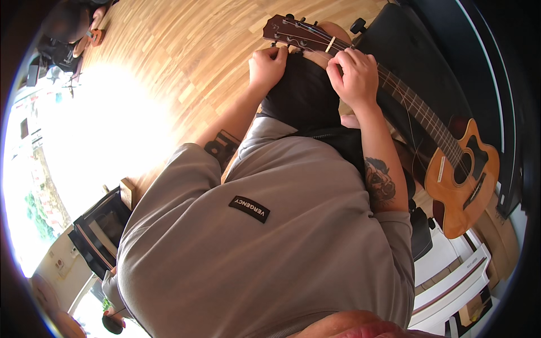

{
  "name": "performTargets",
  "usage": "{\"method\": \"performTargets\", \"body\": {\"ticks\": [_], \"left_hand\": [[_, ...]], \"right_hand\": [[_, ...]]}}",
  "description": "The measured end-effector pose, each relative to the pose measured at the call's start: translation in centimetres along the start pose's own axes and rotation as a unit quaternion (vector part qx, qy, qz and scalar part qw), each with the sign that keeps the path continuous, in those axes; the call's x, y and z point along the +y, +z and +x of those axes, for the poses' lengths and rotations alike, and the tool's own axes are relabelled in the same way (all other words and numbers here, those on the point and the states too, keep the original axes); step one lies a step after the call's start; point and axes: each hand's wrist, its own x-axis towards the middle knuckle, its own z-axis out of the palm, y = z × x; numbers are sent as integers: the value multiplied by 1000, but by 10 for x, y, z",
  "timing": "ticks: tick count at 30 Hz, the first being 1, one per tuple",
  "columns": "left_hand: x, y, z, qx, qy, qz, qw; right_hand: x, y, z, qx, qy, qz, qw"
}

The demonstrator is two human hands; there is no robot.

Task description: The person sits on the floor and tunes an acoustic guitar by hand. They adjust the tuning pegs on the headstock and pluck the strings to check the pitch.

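An acoustic guitar with a pale wood top lies diagonally on my right, its dark headstock pointing away to the far middle. My left hand is closed in a pinch at the near edge of the headstock, on a tuning peg. Over the neck, just past the white nut, my right hand is closed with thumb and forefinger together. A thin string passes from the headstock toward these fingers. A loose string curves down beside the fretboard. The right fingertips partly hide what they pinch.
Under the neck is a black padded seat. A dark glossy panel stands along the right, with white furniture at lower right. On the wooden floor, another person sits far left with a small brown instrument.
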Motion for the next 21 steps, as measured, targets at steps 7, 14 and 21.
{"method": "performTargets", "body": {"ticks": [7, 14, 21], "left_hand": [[4, -3, -9, 56, 143, 38, 987], [2, 0, -4, 16, 20, -12, 1000], [6, -4, -11, 52, 119, 16, 991]], "right_hand": [[-1, -1, 0, 2, 4, -11, 1000], [1, 1, -1, 3, -1, -11, 1000], [-1, 0, 1, 2, 5, -12, 1000]]}}
